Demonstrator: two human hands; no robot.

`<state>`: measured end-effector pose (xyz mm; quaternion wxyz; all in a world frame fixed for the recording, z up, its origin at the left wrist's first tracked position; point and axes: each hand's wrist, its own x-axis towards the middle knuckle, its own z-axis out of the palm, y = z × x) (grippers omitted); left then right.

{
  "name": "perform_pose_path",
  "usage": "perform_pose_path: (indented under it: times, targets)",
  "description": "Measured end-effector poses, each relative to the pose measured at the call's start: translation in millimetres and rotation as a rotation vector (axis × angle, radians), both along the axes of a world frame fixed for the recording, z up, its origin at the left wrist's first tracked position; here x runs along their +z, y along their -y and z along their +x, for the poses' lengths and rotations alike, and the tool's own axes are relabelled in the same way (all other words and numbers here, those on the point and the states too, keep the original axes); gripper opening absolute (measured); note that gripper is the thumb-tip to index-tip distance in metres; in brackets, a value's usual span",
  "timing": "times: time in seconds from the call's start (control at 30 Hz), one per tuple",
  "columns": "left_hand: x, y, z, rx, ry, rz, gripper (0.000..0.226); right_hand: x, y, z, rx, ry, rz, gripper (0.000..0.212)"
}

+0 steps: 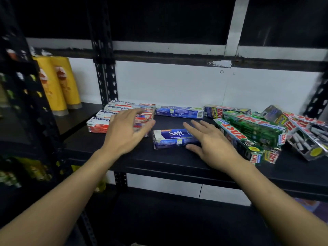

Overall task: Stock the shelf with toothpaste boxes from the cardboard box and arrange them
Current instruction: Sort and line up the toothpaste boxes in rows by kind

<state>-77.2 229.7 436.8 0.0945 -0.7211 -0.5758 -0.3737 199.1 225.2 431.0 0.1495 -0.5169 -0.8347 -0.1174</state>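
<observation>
A blue Safi toothpaste box (170, 138) lies on the black shelf (159, 162) between my hands. My right hand (211, 142) covers its right end, fingers straight and thumb against the front edge. My left hand (127, 132) hovers open just left of it, over the near end of a row of red and white Pepsodent boxes (99, 124). A second Safi box (179, 112) lies against the back wall. The cardboard box is not in view.
A loose heap of green and red Zact boxes (252, 132) and silver ones (305, 144) fills the shelf's right part. Two yellow bottles (56, 84) stand on the neighbouring shelf at the left. Black perforated uprights (106, 80) frame the bay.
</observation>
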Motion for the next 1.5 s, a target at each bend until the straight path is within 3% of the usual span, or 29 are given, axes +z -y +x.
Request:
perform_pose_path:
  times: [0.17,0.5,0.9,1.27,1.4,1.5]
  targets:
    - [-7.1,-17.9,-23.2,0.098,-0.055,-0.104,0.067,4.2,-26.7,-17.0,-0.137,0.058,-0.177,0.061]
    - [-20.5,-31.6,-26.1,0.142,-0.212,-0.203,0.062,-8.1,-83.5,-37.6,-0.285,0.038,-0.042,0.058]
    - [-21.4,-32.6,-26.4,0.115,-0.169,-0.245,0.069,-5.0,-124.1,-57.3,-0.29,-0.084,-0.055,0.048]
    - [-20.5,-35.9,-25.8,0.121,-0.167,-0.249,0.074,-10.2,-130.6,-50.6,-0.343,-0.122,0.046,0.06]
    - [-21.3,-33.9,-25.9,0.12,-0.16,-0.244,0.072,-14.4,-135.9,-34.4,-0.375,-0.209,-0.058,0.076]
    - [-20.6,-34.2,-25.7,0.121,-0.159,-0.254,0.073,-19.1,-140.8,-26.3,-0.324,-0.256,-0.064,0.075]
